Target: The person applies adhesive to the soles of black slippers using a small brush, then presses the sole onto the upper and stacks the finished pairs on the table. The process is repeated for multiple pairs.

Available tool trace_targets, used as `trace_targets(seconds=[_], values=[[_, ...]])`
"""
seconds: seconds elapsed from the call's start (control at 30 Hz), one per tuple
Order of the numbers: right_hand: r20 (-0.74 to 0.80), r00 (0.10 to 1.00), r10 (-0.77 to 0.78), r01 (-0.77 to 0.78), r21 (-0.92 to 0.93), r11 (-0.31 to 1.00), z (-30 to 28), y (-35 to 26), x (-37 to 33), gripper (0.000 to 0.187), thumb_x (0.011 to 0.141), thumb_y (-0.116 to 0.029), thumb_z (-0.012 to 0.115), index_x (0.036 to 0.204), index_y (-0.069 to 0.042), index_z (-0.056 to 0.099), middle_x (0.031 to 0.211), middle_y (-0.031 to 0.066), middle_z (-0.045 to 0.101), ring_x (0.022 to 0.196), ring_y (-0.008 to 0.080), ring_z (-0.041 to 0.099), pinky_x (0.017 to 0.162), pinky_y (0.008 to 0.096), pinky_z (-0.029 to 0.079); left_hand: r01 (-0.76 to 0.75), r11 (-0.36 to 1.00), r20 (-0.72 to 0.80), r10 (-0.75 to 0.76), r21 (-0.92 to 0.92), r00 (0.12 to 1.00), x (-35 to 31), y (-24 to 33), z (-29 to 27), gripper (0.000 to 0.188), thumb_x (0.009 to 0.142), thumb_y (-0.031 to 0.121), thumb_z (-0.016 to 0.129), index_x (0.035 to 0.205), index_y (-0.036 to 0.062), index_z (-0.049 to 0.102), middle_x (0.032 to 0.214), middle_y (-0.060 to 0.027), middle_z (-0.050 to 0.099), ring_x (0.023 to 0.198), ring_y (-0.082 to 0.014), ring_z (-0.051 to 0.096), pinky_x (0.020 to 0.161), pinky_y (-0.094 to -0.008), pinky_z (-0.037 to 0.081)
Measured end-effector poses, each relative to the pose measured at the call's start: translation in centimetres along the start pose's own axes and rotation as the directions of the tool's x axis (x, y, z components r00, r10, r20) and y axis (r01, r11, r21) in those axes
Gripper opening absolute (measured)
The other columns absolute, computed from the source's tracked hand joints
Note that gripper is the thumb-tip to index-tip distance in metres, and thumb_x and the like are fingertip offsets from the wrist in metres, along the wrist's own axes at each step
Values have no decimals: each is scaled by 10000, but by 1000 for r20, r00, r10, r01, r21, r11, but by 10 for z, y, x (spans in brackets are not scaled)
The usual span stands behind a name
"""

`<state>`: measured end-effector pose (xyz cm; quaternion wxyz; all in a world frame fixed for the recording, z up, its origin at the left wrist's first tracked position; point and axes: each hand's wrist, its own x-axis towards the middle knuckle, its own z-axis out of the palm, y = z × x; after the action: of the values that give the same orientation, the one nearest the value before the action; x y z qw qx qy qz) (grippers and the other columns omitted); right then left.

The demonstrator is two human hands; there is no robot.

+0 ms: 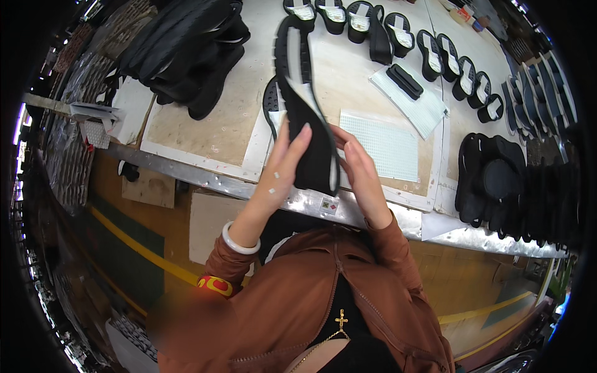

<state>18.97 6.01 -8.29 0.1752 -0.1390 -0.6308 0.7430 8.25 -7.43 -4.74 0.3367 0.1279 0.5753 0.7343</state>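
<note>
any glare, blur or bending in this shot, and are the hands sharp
Head view: the metal table edge bows and catches scattered glare; bright light is blown out at the far left rim, and the corners go black; a heavy smear hides part of the brown jacket at lower left; the left hand, right hand and sole look fairly sharp.

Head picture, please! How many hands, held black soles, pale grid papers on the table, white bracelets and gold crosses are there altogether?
Left hand and right hand: 2
Held black sole: 1
Pale grid papers on the table: 2
White bracelet: 1
Gold cross: 1
Total: 7
</note>
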Motion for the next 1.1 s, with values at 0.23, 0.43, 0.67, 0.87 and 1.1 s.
trace_targets(seconds=[0.23, 0.43, 0.67, 0.87, 1.1], values=[[98, 988, 118, -154, 656, 739, 1, -10, -14, 540, 1090, -190, 490, 1570, -10, 320, 1468, 134, 532, 1311, 200, 576, 1064, 355, 517, -398, 251, 210, 547, 883, 810, 3, -5, 18, 497, 1033, 338, 533, 1391, -3, 576, 1471, -205, 459, 1370, -381, 301, 1164, -483, 210], [54, 986, 159, -165, 498, 851, -22, 9, 22, 443, 973, -105, 510, 1380, -10, 365, 1209, 322, 657, 1021, 367, 737, 798, 383, 649, -196, 397, -81, 582, 896, 809, 21, -35, -67, 488, 1082, 319, 465, 1437, -7, 542, 1509, -211, 459, 1373, -391, 353, 1188, -517, 220], [-40, 979, 202, -196, 126, 972, -15, 32, 67, 576, 970, -171, 695, 1437, -29, 391, 1191, 155, 648, 1012, 173, 667, 843, 271, 550, -45, 215, -43, 389, 975, 920, 33, -97, -103, 584, 1128, 358, 302, 1603, 19, 329, 1672, -215, 261, 1562, -421, 156, 1261, -582, 60], [14, 975, 223, -212, 363, 907, 6, 27, 61, 738, 964, -266, 736, 1545, -36, 343, 1390, 158, 554, 1243, 198, 569, 1020, 297, 477, -48, 429, -86, 287, 902, 954, 46, -87, -79, 612, 1139, 379, 127, 1642, 51, 241, 1712, -175, 193, 1595, -370, 76, 1264, -567, -20], [-54, 998, -10, 26, 294, 955, 12, -7, 38, 835, 920, -207, 774, 1580, -56, 284, 1421, 148, 523, 1283, 211, 547, 1073, 324, 448, -160, 951, -13, 162, -264, 987, 25, -29, -35, 625, 1093, 261, 497, 1634, 118, 220, 1622, -124, 363, 1443, -240, 455, 1161, -387, 433]])
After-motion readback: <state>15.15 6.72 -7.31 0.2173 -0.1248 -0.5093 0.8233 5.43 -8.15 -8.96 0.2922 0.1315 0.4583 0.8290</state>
